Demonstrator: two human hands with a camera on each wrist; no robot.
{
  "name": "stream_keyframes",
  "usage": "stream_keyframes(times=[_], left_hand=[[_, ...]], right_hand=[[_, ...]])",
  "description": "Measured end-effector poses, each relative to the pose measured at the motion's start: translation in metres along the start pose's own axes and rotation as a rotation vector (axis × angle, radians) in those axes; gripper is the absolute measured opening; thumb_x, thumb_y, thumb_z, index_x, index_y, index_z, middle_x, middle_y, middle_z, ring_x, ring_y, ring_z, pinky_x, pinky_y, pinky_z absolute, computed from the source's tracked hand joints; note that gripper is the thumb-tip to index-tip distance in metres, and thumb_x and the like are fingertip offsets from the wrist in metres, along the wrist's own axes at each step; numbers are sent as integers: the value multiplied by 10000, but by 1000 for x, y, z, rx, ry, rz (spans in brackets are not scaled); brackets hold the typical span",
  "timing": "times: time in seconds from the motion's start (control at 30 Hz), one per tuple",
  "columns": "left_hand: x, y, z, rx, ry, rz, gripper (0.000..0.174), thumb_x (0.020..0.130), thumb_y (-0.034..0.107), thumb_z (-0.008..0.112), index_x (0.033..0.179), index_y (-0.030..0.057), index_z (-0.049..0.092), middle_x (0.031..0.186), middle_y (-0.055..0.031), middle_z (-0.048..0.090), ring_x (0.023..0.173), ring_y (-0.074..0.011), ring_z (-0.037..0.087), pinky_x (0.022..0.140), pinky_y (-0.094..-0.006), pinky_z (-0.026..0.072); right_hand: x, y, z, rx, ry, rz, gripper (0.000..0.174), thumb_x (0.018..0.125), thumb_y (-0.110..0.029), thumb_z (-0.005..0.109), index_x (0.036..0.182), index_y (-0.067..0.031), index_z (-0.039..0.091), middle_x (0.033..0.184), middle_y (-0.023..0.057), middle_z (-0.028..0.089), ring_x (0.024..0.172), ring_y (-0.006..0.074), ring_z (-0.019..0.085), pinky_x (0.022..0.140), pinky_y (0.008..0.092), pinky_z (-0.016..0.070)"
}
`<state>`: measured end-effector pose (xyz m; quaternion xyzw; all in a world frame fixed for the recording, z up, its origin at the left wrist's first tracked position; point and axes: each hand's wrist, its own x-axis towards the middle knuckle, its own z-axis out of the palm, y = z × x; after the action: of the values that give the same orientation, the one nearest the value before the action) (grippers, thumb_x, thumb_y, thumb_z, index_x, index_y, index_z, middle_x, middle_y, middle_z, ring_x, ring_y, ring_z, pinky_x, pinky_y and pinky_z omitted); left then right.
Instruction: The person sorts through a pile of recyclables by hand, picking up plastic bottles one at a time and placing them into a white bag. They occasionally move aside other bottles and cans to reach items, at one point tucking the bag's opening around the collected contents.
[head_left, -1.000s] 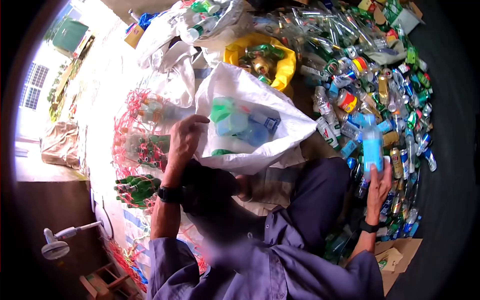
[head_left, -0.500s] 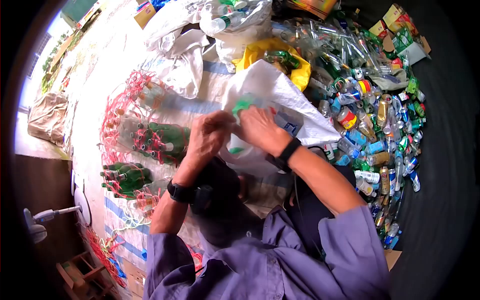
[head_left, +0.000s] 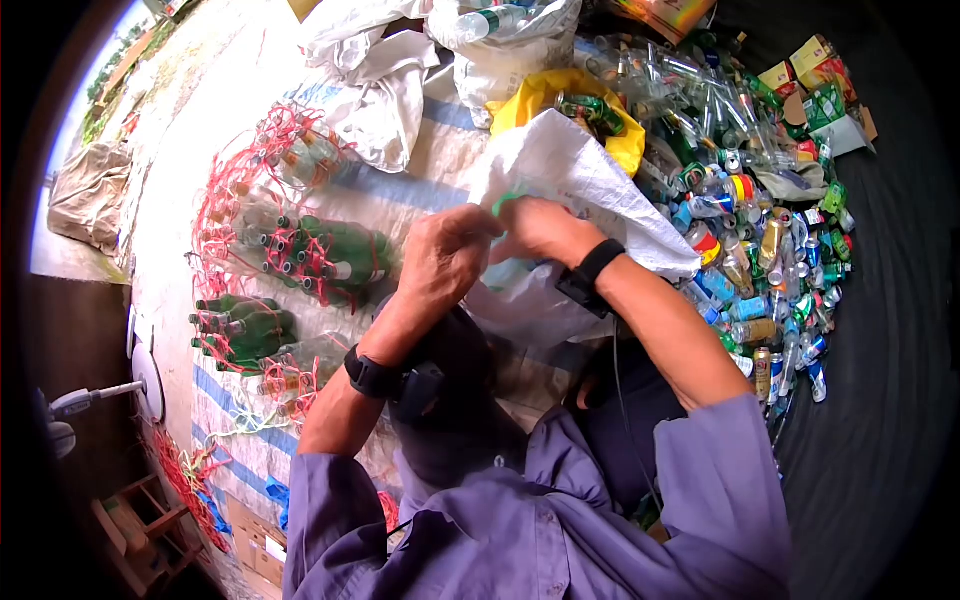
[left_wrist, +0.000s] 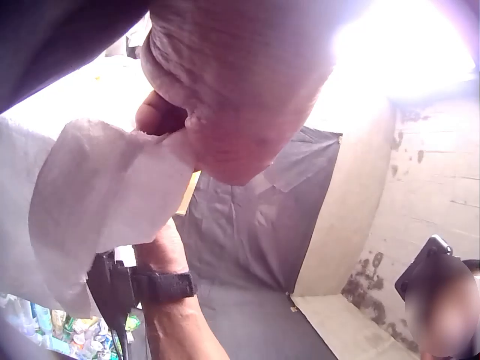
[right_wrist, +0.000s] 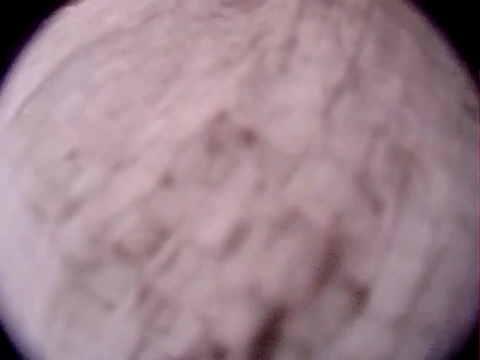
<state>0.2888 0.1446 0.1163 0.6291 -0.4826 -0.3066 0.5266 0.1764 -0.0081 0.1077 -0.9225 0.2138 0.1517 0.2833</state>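
Head view sets both hands close together at the near rim of the white sack (head_left: 590, 180): the left hand (head_left: 445, 255) pinches its cloth, the right hand (head_left: 545, 230) lies just beside, its grip hidden.

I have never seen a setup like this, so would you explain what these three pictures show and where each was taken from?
No machine here: a person with two bare hands wears three cameras. The head view looks down: the left hand and right hand meet at the mouth of a white sack. The left wrist view shows the left hand pinching the sack's fabric. The right wrist view is a close blur, and the right hand's fingers are hidden. On the ground lie a pile of bottles and cans, a yellow bag and green bottles bundled in red string.
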Motion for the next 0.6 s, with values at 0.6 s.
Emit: stream_keyframes(times=[0.6], left_hand=[[3,-5,-5,40,-21,-79,294,777,-94,450,945,-14,677,794,11,635,730,-42,542,646,-211,430]], right_hand=[[-46,43,0,-18,268,-29,466,751,-287,758,1105,13,717,1055,254,692,1030,403,654,919,449,503]])
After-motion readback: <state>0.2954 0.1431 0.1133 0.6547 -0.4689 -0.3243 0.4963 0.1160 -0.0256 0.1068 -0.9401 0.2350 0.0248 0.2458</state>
